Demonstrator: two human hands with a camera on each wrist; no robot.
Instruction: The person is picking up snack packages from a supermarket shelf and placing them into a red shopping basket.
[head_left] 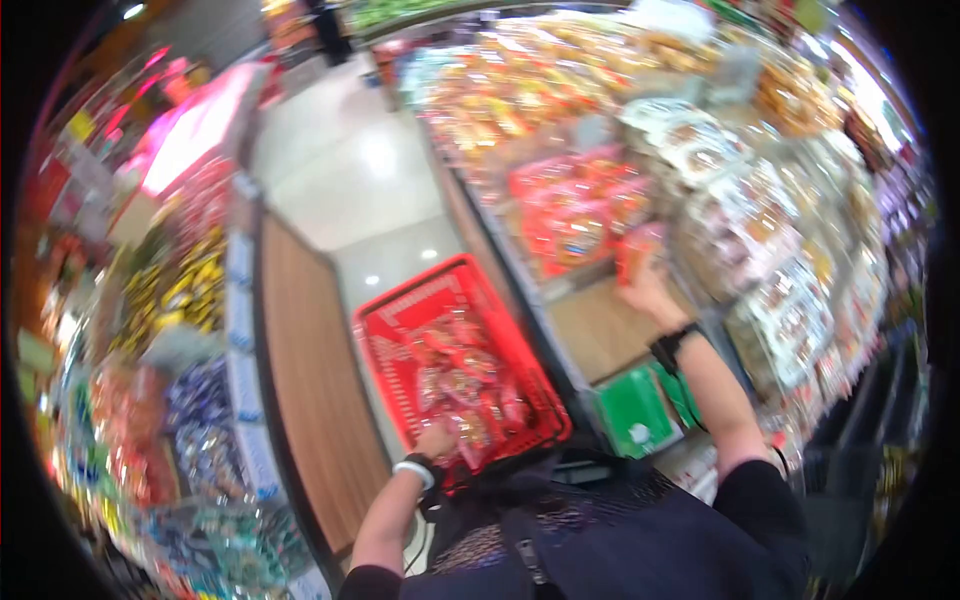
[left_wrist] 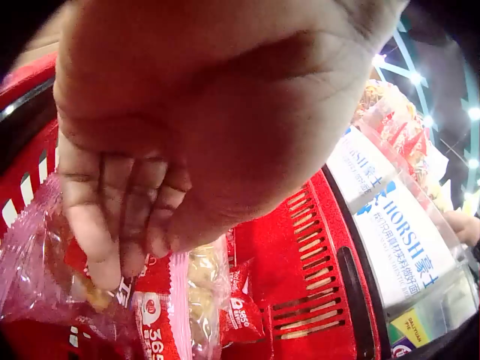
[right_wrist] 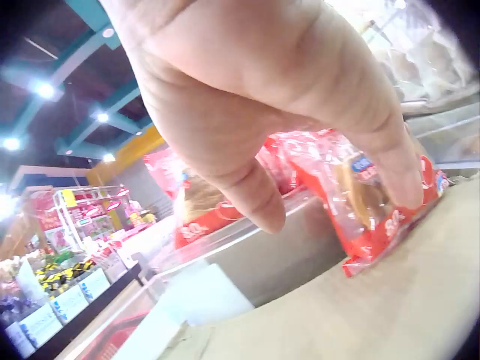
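Observation:
In the head view my left hand (head_left: 434,440) is inside the red shopping basket (head_left: 372,330), at its near end. Several clear and red packets of food (head_left: 462,350) lie in there. The left wrist view shows its fingertips lying on a pink-edged packet (left_wrist: 45,262), thumb hidden. At the display, my right hand (head_left: 648,290) reaches into a partitioned bin (head_left: 590,315). Its fingers touch a red-and-clear bread packet (right_wrist: 375,202), while the thumb stands apart at the left in the right wrist view.
Red-and-pink packets (head_left: 580,215) fill the section beyond the bin. White-wrapped goods (head_left: 735,190) are piled to the right, and a green box (head_left: 638,410) sits nearer me. Left of the basket is a wood-sided shelf (head_left: 310,380) with bagged snacks; a tiled aisle (head_left: 350,170) runs ahead.

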